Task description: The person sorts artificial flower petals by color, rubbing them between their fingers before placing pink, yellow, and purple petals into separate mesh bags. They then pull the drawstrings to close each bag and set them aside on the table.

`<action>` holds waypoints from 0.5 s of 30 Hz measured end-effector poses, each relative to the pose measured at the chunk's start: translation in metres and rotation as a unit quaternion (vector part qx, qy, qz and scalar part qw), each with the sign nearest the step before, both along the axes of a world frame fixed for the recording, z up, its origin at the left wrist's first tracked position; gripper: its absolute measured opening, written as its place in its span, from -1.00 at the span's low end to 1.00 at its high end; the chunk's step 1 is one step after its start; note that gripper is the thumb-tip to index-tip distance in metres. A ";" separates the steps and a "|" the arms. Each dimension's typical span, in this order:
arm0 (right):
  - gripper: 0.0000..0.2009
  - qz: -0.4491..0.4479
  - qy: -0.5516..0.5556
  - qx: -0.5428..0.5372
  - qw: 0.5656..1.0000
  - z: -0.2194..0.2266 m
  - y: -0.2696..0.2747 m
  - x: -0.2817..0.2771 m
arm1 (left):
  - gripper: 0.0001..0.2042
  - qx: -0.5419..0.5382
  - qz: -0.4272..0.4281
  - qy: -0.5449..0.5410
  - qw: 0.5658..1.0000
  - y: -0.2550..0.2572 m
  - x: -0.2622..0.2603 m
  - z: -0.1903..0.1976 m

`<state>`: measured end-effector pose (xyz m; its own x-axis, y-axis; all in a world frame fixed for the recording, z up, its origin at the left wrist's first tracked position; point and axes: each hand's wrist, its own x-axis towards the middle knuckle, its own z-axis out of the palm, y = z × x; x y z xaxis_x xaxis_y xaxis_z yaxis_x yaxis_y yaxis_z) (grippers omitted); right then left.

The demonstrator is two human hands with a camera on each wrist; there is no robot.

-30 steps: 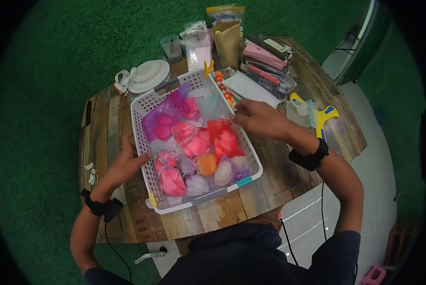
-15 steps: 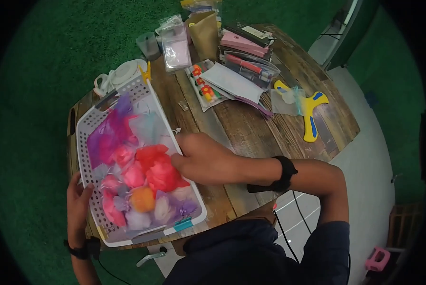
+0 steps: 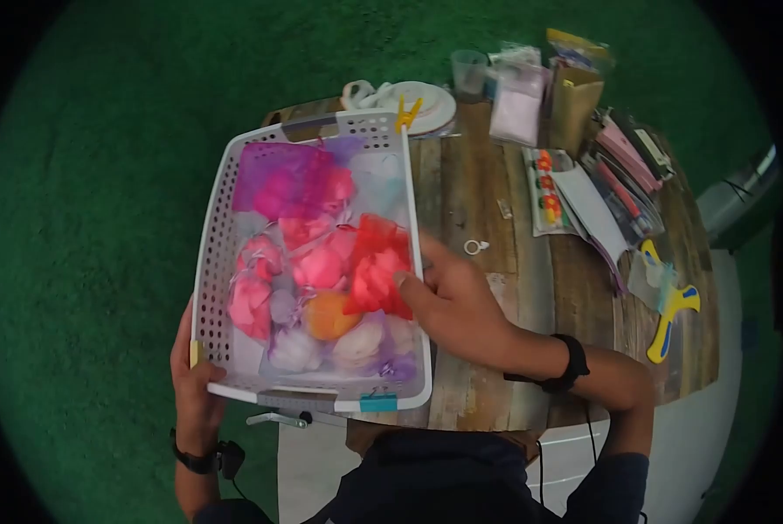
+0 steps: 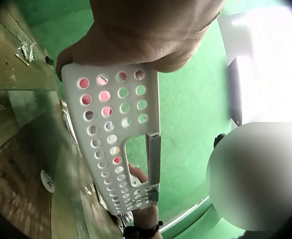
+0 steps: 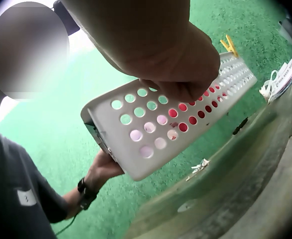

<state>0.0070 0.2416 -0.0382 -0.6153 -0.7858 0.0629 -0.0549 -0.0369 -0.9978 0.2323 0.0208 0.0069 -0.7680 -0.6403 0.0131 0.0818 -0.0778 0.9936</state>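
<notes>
A white perforated basket (image 3: 206, 262) holds several pink, red, orange, white and purple bundles in sheer bags, among them a red one (image 3: 380, 271). My left hand (image 3: 196, 384) grips the basket's near left corner, thumb over the rim. My right hand (image 3: 461, 306) holds the right side wall, thumb over the rim beside the red bundle. Both wrist views show the basket (image 4: 101, 144) (image 5: 156, 119) raised off the table. In the right wrist view the right hand's (image 5: 181, 69) fingers curl against the perforated side.
On the wooden table (image 3: 479, 375) lie a small white ring (image 3: 475, 247), a flower-patterned packet (image 3: 546, 192), pouches and notebooks, and a yellow-blue tool (image 3: 674, 323). Behind stand a clear cup (image 3: 468, 74), a paper bag (image 3: 575, 109) and white rolls (image 3: 426, 105). A yellow clip (image 3: 407, 113) sits on the basket rim.
Over the last second the basket has moved left relative to the table and come up off it, between both hands. My right hand has gone from the far right rim to the middle of that side.
</notes>
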 end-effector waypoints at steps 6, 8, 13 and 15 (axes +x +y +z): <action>-0.43 0.077 -0.067 -0.092 0.991 0.024 0.003 -0.006 | -0.13 0.026 0.018 0.071 0.997 -0.010 0.002 -0.018; -0.40 0.057 0.026 -0.048 0.997 0.024 0.017 -0.007 | -0.15 0.072 -0.040 0.095 0.992 -0.014 0.002 -0.022; -0.52 0.056 0.156 0.110 0.980 0.036 0.082 -0.014 | -0.13 0.100 -0.040 0.064 0.992 -0.033 -0.010 -0.042; -0.62 -0.044 0.241 0.179 0.953 0.039 0.125 -0.028 | -0.13 0.110 -0.050 0.064 0.991 -0.020 -0.021 -0.042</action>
